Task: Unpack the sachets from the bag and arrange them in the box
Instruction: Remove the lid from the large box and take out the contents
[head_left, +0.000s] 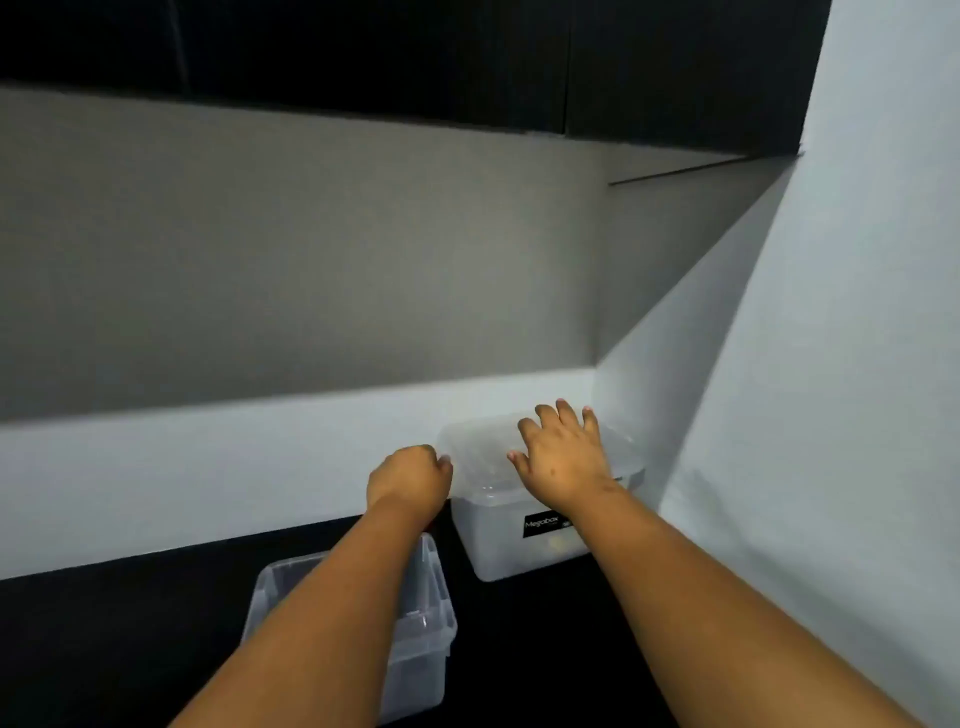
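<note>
Nearest to me, at about 7 o'clock, an open tub is sitting on the dark counter, and the person's left forearm is crossing over it, hiding most of its inside, so I cannot tell whether it is holding anything. Just beyond, toward 1 o'clock, the box with the black label is standing tight in the corner, its lid on top. The left hand is curling at the lid's left edge, fingers bent in; it seems to be gripping the rim, though the grip itself is hidden from me. The right hand is lying flat on the lid with fingers spread and straight, probably steadying the box while the other side is being worked. I would guess the lid is being lifted off or snapped down. Something pale is showing faintly through the box wall; whether those are sachets I cannot say. No bag is showing. Farther off, at 12 o'clock, the white wall is rising behind, and the side wall at 3 o'clock is crowding the right arm.
</note>
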